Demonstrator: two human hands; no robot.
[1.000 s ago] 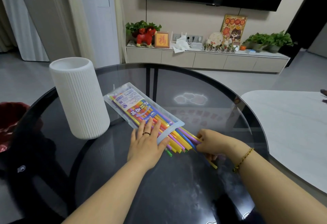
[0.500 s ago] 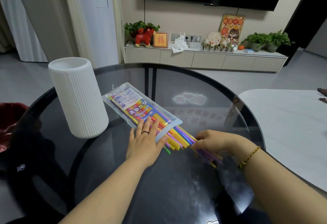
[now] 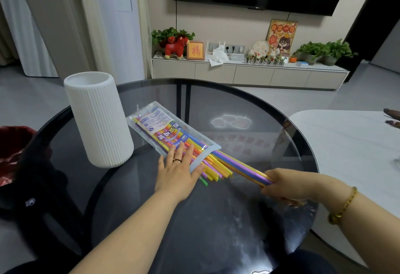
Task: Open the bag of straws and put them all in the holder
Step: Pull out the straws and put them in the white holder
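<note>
A clear plastic bag of straws (image 3: 166, 128) lies flat on the round dark glass table (image 3: 249, 105), its open mouth toward me. My left hand (image 3: 177, 172) lies flat on the bag's near end, fingers spread, pinning it down. My right hand (image 3: 290, 187) is closed around a bundle of purple and yellow straws (image 3: 242, 165), drawn partly out of the bag toward the right. Several more coloured straws (image 3: 214, 171) stick out of the bag's mouth. The holder, a tall white ribbed cylinder (image 3: 97, 120), stands upright just left of the bag.
A red bin (image 3: 10, 150) sits off the table's left edge. A white table (image 3: 350, 148) stands to the right, close to my right arm. A TV cabinet with plants and ornaments (image 3: 249, 72) runs along the far wall.
My right hand has pulled the gripped straws farther out of the bag, toward the right. My left hand has stayed pressed on the bag.
</note>
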